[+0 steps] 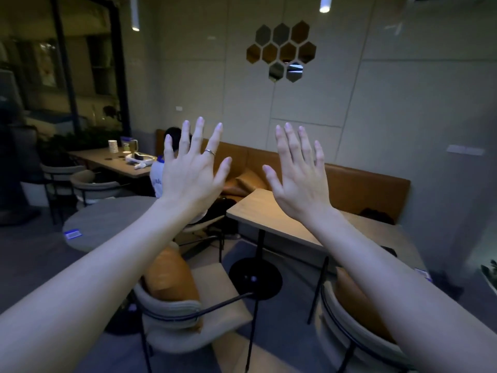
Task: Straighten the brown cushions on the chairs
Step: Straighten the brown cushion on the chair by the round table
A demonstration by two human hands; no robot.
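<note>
- You had both hands up in front of you, left hand [192, 175] and right hand [298, 179], fingers spread wide and holding nothing. One ring [210, 152] showed on the left.
- I counted two brown cushions near you: one cushion [169, 275] propped against the back of the left chair [172, 313], another cushion [360, 305] in the right chair [347, 332], partly hidden by your forearm.
- A third brown pillow [248, 181] lay on the wall bench [357, 184], behind the wooden table [258, 208].
- One seated person [158, 179] was farther back.
</note>
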